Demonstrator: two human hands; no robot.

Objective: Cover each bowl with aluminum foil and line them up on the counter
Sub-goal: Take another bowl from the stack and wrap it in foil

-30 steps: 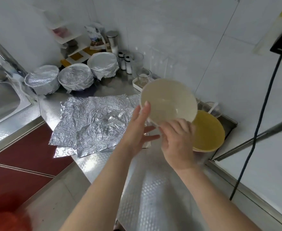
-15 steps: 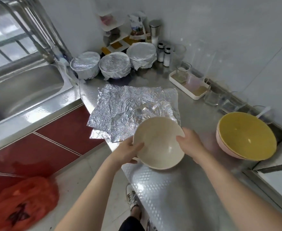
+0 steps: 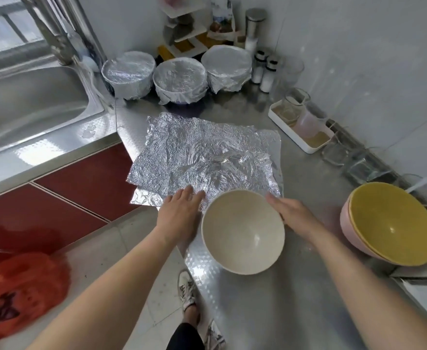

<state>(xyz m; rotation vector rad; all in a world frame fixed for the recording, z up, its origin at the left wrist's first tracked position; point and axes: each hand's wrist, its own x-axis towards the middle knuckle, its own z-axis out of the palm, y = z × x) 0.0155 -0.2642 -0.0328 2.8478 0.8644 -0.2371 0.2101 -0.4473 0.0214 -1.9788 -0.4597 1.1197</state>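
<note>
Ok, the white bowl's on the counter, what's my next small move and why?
Probably pinch the top foil sheet at its near edge and draw it over the white bowl. That bowl stands uncovered between open hands: the left hand rests on the foil's edge, the right hand beside the rim. Three bowls at the back are wrapped.

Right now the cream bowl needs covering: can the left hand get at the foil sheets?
Probably yes: the left hand lies open at the near edge of the foil sheets, nothing between; the cream bowl sits to its side.
</note>
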